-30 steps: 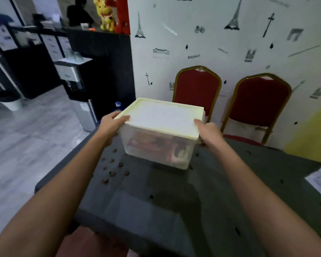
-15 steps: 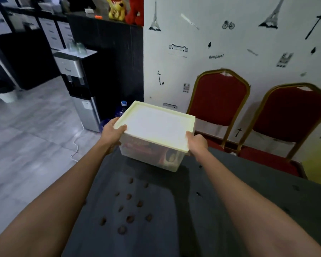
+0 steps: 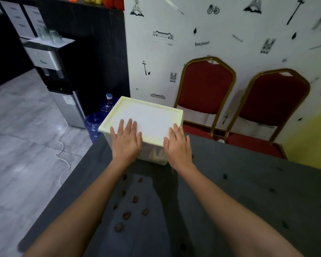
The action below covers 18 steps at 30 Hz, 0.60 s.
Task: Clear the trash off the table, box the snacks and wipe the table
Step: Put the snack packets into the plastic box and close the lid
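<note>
**Lidded snack box parked at far-left corner; both palms flat on lid**

Far left, off the table: grey tile floor, silver-and-black water dispenser [image 3: 54, 75], blue plastic water jugs [image 3: 98, 117] just beside table corner. No bearing on task.

Dark grey table [image 3: 248, 191], left half: scatter of small brown round bits [image 3: 126, 215] (shells or nuts, too small to tell) in a loose patch near the edge, between the forearms, well short of the box. Judged as trash not yet cleared.

Left hand [image 3: 126, 141]: fingers straight, splayed moderately, laid flat on near-left part of lid. Gripping nothing.

Clear plastic box w/ pale yellow rectangular lid [image 3: 146, 117]: sits on table at far-left corner, lid on, apparently square to rim. Red-and-white packets dimly visible thru front wall between the wrists. Long axis approx. left-to-right, across both hands. Box directly ahead of fingertips; both hands equally near, one per near corner.

Right hand [image 3: 178, 143]: fingers straight, slightly spread, resting over near-right lid corner, palm past the near edge. Gripping nothing.

Right of box: two red padded chairs w/ gold frames [image 3: 206, 86] vs. white wall. Table right half: small dark specks, unidentifiable.

Assessment: boxing appears done; lid being pressed or let go, cannot tell which. Next target lies back toward the body, nearer left hand. No cloth in view.
</note>
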Each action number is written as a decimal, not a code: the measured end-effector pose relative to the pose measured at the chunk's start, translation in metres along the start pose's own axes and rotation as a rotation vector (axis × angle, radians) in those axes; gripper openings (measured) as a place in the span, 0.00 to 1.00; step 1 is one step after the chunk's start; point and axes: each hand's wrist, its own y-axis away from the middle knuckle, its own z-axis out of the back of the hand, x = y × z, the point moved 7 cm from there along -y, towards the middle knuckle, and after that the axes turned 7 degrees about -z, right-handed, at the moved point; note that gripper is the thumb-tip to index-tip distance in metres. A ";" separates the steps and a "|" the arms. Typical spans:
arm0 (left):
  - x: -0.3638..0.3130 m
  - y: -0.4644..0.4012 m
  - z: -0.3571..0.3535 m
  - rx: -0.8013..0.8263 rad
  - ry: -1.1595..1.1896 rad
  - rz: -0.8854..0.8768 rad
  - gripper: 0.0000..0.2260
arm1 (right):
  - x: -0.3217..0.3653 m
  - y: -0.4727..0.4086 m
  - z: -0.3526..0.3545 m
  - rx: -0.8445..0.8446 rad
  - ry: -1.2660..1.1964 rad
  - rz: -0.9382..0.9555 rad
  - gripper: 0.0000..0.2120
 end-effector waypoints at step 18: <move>-0.177 0.057 -0.033 -0.008 0.082 -0.305 0.27 | -0.190 0.097 0.063 -0.050 -0.084 -0.304 0.25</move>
